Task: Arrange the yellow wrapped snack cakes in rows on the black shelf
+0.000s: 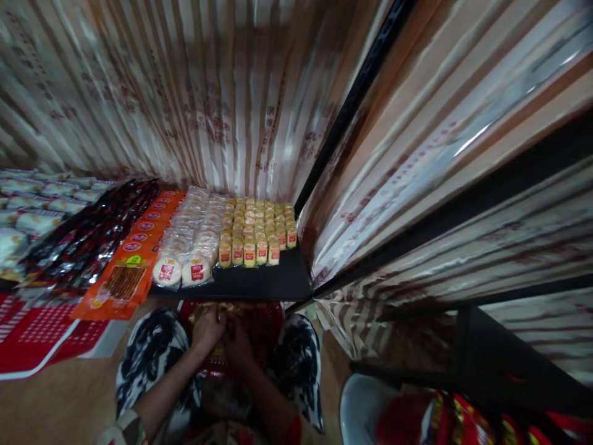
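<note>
My left hand (209,329) and my right hand (237,340) are close together, low between the knees. Both reach over a red container (271,315) with small yellowish things in it. The fingers of each hand are curled down and pressed together, and dim light hides what is in them. On the black shelf (264,283) just beyond stand rows of small yellow wrapped snacks (249,250). Left of these lie two rows of round white wrapped cakes (197,270), overlapping one another.
Left on the shelf are orange snack packets (127,272), dark shiny packets (86,247) and white packets (28,216). A red plastic basket (55,330) stands below them. Black frame posts (343,117) and striped sheeting rise behind. A pale tub (361,408) with red packets sits lower right.
</note>
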The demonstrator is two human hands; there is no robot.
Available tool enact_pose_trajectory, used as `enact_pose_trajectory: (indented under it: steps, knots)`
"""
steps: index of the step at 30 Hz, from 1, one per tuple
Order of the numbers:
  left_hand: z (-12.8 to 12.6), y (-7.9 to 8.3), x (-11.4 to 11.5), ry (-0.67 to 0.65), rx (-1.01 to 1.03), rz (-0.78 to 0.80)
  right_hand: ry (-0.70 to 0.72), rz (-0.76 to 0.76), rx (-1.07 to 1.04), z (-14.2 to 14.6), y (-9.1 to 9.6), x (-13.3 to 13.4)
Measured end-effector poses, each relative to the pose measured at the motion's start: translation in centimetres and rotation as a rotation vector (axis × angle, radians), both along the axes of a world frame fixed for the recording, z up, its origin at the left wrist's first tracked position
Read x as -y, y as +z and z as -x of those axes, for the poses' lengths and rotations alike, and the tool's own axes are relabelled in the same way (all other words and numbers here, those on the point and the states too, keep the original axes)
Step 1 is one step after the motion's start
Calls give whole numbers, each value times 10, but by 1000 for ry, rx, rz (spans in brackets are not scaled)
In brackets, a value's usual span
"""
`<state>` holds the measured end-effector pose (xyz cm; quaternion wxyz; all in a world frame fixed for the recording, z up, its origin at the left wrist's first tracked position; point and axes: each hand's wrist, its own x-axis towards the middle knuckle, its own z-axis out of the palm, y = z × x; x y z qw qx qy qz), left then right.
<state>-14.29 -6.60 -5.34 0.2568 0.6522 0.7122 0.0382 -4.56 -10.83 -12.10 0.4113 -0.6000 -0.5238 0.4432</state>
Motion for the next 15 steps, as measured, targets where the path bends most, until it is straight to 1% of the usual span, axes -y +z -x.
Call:
enact_pose_trajectory:
  steps: [2, 5, 8, 10, 12, 14, 15]
  knots:
    - [0, 11, 0, 19, 86, -10, 26, -24, 41, -7, 21, 6]
    - [0, 31, 2, 89, 177, -16, 77, -72, 152, -14, 51, 12]
    - [-2, 47, 4, 109, 290, -30, 130, -97, 251, -20, 74, 16]
    - [-4, 53, 5, 98, 371, -42, 90, -131, 276, -23, 84, 17]
    - [-5, 58, 4, 80, 475, -50, 23, -155, 271, -28, 89, 16]
    - [-8, 62, 2, 75, 591, -58, -22, -146, 203, -33, 90, 14]
    - [-9, 64, 1, 82, 646, -57, -40, -126, 138, -35, 90, 13]
